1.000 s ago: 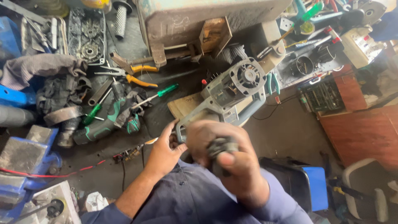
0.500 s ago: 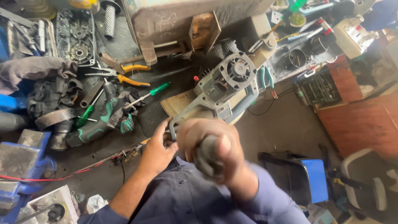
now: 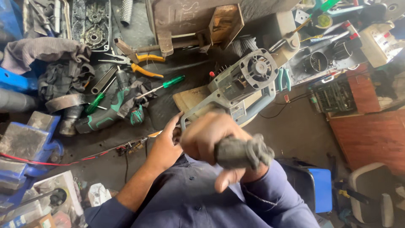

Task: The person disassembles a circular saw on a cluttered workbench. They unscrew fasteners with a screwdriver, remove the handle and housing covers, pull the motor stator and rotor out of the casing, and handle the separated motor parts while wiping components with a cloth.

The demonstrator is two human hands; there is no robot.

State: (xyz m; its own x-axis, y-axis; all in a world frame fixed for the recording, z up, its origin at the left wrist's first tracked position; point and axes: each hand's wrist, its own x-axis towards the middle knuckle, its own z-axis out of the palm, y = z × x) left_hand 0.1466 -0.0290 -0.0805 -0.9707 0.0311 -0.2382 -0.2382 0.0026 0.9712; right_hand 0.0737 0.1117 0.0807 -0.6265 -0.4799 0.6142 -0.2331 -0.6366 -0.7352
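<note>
Right hand [image 3: 215,141] is fisted around a dark grey cylindrical part [image 3: 240,153]: rough, grimy, looks like a rubber-sleeved or cast handle piece. It's held up close to the camera, above the lap, off the workbench [image 3: 295,126]. Grip is closed tight, thumb pointing down under it.

Left hand [image 3: 166,147] is at the near edge of the workbench, fingers curled on the handle loop of the grey power tool body [image 3: 242,86]. Looks like a closed hold, though the right hand blocks part of it, so I can't tell how fully it wraps.

Power tool body lies mid-bench, motor end toward the far side, fan opening facing up. Cast metal housing plus motor, so I'd judge it heavy and rigid, nose-heavy toward the motor end. Best hold is the handle loop, with a second hand under the housing if it gets lifted. Keep fingers out of the fan opening and off the exposed terminals near the red bit.

The dark part reads as light to moderate and stiff. Surface is dusty and possibly oily, so it could slip; a full fist wrap as shown is right.

Nearby, left side of the bench: green cordless drill [image 3: 112,114], green-handled screwdriver [image 3: 162,85], orange-handled pliers [image 3: 137,63], grey rags [image 3: 40,50]. Blue vise [image 3: 29,143] at the near left corner.
</note>
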